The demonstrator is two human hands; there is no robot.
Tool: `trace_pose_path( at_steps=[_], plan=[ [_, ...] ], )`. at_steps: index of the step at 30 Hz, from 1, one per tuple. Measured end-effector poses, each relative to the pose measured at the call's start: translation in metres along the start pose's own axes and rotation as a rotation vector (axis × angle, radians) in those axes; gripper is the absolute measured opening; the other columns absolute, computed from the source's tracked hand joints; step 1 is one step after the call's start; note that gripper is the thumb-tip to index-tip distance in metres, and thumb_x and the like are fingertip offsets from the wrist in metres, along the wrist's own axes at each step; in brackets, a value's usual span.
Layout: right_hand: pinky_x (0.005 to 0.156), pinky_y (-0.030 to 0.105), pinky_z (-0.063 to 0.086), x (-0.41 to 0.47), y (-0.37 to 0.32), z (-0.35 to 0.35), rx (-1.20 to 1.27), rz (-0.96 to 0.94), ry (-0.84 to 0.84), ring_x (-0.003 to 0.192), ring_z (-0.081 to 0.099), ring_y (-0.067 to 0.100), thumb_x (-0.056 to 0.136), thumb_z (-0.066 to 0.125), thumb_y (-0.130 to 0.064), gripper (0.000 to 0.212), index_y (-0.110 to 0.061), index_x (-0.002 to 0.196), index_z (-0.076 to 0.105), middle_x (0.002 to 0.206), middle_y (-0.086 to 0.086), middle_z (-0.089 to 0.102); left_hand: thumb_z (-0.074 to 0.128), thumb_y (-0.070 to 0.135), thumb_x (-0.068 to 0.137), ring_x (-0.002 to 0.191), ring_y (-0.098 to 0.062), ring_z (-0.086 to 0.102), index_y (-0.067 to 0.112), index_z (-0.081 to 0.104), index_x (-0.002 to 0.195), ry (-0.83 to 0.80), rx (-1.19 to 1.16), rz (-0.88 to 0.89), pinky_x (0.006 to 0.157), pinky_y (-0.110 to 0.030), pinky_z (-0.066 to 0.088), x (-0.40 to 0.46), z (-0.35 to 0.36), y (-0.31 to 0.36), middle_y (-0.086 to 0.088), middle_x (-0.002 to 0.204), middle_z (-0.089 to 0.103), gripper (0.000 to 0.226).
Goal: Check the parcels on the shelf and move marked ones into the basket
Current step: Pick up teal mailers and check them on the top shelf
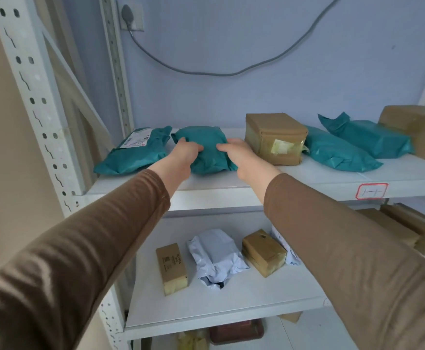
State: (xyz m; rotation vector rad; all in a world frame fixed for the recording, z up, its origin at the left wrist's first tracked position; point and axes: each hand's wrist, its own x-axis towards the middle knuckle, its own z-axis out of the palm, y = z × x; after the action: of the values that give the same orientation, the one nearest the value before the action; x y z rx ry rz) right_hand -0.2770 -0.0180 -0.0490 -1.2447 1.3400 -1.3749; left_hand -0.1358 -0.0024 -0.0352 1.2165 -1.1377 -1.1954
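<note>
Teal parcel (pixel 204 147) lay on upper shelf (pixel 307 173), between labelled teal mailer (pixel 133 150) and taped box (pixel 273 137); left hand (pixel 185 154) and right hand (pixel 236 152) clasped its sides, fingers closed on wrapping, probably to lift and check for mark.

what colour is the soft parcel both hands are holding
Teal soft plastic parcel, clearest in the head view.

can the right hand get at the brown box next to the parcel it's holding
Probably yes. The right hand is on the teal parcel, and the brown box sits immediately to its right on the same shelf, its near face unobstructed.
</note>
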Motion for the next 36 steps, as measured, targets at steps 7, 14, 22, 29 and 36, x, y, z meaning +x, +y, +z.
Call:
trace_pose_path(
  at_steps=[7,14,22,29,36],
  plan=[
    [0.100,0.037,0.055,-0.113,0.007,-0.053,0.182,-0.206,0.046,0.118,0.067,0.023,0.096,0.062,0.001,0.035,-0.012,0.128,0.063,0.128,0.005,0.069,0.058,-0.002,0.101,0.121,-0.025,0.066,0.023,0.029,0.162,-0.043,-0.155,0.225,0.099,-0.039,0.057,-0.119,0.002,-0.019,-0.002,0.147,0.058,0.071],
    [0.091,0.036,0.055,-0.267,0.043,-0.118,0.227,-0.350,0.069,0.099,0.066,0.017,0.095,0.062,0.001,0.026,-0.024,0.097,0.069,0.106,0.005,0.071,0.070,0.001,0.095,0.121,-0.016,0.066,0.037,0.029,0.157,-0.090,-0.231,0.302,0.089,-0.034,0.062,-0.281,0.014,-0.066,0.006,0.159,0.044,0.083],
    [0.081,0.025,0.044,-0.395,0.099,-0.178,0.171,-0.380,-0.047,0.089,0.056,0.010,0.098,0.056,0.007,0.033,-0.024,0.087,0.064,0.088,-0.008,0.065,0.076,0.025,0.085,0.123,-0.026,0.069,0.036,0.033,0.157,-0.305,-0.427,0.059,0.086,-0.036,0.062,-0.395,0.009,-0.130,-0.002,0.143,0.066,0.085],
    [0.085,0.020,0.047,-0.420,0.133,-0.212,-0.073,-0.349,-0.121,0.089,0.060,0.002,0.098,0.054,0.008,0.032,-0.022,0.091,0.064,0.087,-0.021,0.066,0.078,0.034,0.088,0.125,-0.023,0.068,0.022,0.060,0.139,-0.243,-0.350,-0.073,0.104,-0.048,0.053,-0.432,0.027,-0.170,0.003,0.133,0.073,0.056],
    [0.102,0.031,0.047,-0.417,0.144,-0.217,-0.020,-0.065,-0.118,0.110,0.064,0.007,0.102,0.058,-0.012,0.019,-0.018,0.113,0.072,0.120,-0.004,0.073,0.078,0.004,0.088,0.113,-0.022,0.073,0.009,0.068,0.124,-0.026,-0.138,0.267,0.098,-0.042,0.060,-0.440,0.038,-0.188,-0.002,0.120,0.078,0.037]
  ],
)
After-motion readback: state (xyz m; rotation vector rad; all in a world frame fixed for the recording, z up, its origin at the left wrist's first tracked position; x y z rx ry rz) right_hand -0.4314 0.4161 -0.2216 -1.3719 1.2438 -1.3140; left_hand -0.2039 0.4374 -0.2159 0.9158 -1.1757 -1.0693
